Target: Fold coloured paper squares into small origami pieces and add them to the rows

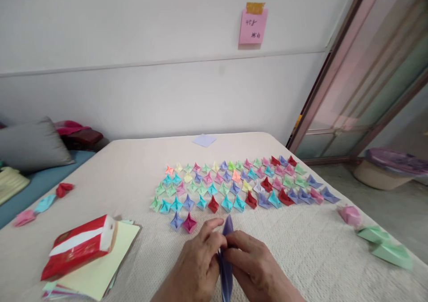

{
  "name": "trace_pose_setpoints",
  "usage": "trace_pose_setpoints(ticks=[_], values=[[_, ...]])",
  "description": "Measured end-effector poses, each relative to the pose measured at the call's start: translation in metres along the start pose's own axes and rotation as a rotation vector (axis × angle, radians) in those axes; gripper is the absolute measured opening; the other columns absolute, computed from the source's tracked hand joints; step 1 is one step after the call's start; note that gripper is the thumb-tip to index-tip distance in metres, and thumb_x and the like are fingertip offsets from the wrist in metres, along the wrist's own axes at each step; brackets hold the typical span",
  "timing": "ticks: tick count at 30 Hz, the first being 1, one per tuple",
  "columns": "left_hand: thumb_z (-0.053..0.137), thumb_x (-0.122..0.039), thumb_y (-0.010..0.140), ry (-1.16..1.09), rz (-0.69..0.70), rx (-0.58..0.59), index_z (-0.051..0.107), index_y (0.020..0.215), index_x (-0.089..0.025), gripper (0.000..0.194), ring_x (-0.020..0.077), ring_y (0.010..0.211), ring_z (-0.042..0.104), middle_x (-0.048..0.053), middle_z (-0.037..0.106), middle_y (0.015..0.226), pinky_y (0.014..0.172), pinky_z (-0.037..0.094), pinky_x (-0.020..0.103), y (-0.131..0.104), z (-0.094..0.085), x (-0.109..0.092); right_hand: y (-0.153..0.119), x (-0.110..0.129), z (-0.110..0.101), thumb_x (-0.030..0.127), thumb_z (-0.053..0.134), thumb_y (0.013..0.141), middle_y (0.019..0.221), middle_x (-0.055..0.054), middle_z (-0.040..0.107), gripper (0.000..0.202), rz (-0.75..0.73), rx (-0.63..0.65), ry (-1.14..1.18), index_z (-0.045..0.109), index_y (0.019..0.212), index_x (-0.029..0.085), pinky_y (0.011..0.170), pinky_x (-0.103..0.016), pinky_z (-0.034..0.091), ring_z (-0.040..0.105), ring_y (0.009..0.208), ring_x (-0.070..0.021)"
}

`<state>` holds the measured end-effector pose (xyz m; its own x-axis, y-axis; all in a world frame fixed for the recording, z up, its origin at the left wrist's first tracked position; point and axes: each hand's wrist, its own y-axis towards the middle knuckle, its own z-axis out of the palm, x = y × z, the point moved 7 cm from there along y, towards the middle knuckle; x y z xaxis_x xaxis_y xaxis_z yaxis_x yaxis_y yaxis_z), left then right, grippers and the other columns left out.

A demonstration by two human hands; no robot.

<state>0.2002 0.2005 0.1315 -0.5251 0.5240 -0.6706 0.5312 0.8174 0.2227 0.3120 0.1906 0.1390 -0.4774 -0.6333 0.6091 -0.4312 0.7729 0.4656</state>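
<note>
A folded purple paper (227, 270) stands on edge between my two hands at the bottom centre. My left hand (200, 257) pinches it from the left, fingers bent. From the right, my right hand (252, 259) grips the same paper with thumb and fingers pressed together. Just beyond my hands, a blue paper boat (177, 221) and a magenta boat (189, 223) sit side by side. Behind them, several rows of small folded paper boats in many colours spread across the padded cover (133, 168).
A red-and-white packet (80, 244) lies on a stack of coloured paper (113, 255) at left. A lavender sheet (204, 140) lies at the far edge. Green boats (391, 252) are at right, a bin (388, 170) beyond.
</note>
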Motion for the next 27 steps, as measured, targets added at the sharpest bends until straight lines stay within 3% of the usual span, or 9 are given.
trace_pose_setpoints(ticks=[6,8,11,14,17,24,27], values=[[0.044,0.006,0.068,-0.123,-0.110,-0.042,0.052,0.078,-0.021,0.031,0.0251,0.108,0.061,0.008,0.056,0.125,0.087,0.047,0.031,0.000,-0.011,0.003,-0.001,-0.006,-0.007,0.000,0.043,0.076,0.083,-0.006,0.066,0.028,0.117,0.030,0.211,0.064,0.073,0.019,0.063,-0.026,0.046,0.062,0.072,-0.0165],[0.047,0.003,0.069,-0.275,-0.166,-0.068,0.052,0.073,-0.020,0.024,0.0237,0.101,0.061,0.008,0.056,0.121,0.077,0.046,0.029,0.000,-0.017,0.007,-0.001,-0.014,-0.012,-0.001,0.046,0.069,0.082,-0.004,0.066,0.029,0.240,0.019,0.366,0.066,0.071,0.020,0.065,-0.026,0.044,0.061,0.072,-0.0163],[0.055,-0.005,0.071,-0.554,-0.241,-0.095,0.053,0.069,-0.019,0.014,0.0208,0.089,0.059,0.008,0.056,0.117,0.068,0.042,0.027,0.000,-0.018,0.016,-0.003,-0.028,-0.015,0.004,0.053,0.070,0.074,-0.001,0.065,0.022,0.395,-0.001,0.632,0.068,0.065,0.020,0.065,-0.029,0.041,0.057,0.070,-0.0169],[0.062,-0.012,0.066,-0.866,-0.283,-0.111,0.055,0.066,-0.018,0.009,0.0226,0.091,0.055,0.009,0.056,0.115,0.066,0.040,0.027,0.001,-0.012,0.025,-0.005,-0.036,-0.013,0.018,0.063,0.076,0.073,-0.001,0.062,0.012,0.463,-0.020,0.869,0.071,0.067,0.021,0.064,-0.030,0.038,0.053,0.069,-0.0175],[0.067,-0.020,0.064,-1.089,-0.314,-0.143,0.057,0.063,-0.016,0.011,0.0237,0.092,0.054,0.010,0.056,0.111,0.067,0.040,0.028,0.002,-0.008,0.030,-0.008,-0.040,-0.007,0.028,0.070,0.077,0.071,0.000,0.059,0.014,0.520,-0.028,1.011,0.070,0.066,0.019,0.065,-0.031,0.036,0.051,0.068,-0.0171],[0.072,-0.021,0.069,-1.174,-0.379,-0.174,0.054,0.061,-0.016,0.020,0.0228,0.088,0.056,0.009,0.061,0.105,0.074,0.041,0.032,0.007,-0.001,0.026,-0.011,-0.050,0.003,0.028,0.076,0.073,0.059,0.003,0.052,0.028,0.669,-0.132,1.067,0.056,0.056,0.018,0.060,-0.028,0.033,0.044,0.059,-0.0131],[0.073,-0.018,0.067,-1.153,-0.397,-0.221,0.052,0.058,-0.017,0.023,0.0210,0.086,0.056,0.006,0.063,0.100,0.073,0.040,0.030,0.007,0.002,0.027,-0.011,-0.055,0.000,0.024,0.076,0.066,0.067,0.002,0.054,0.028,0.684,-0.239,1.007,0.051,0.054,0.019,0.058,-0.027,0.032,0.044,0.061,-0.0135]])
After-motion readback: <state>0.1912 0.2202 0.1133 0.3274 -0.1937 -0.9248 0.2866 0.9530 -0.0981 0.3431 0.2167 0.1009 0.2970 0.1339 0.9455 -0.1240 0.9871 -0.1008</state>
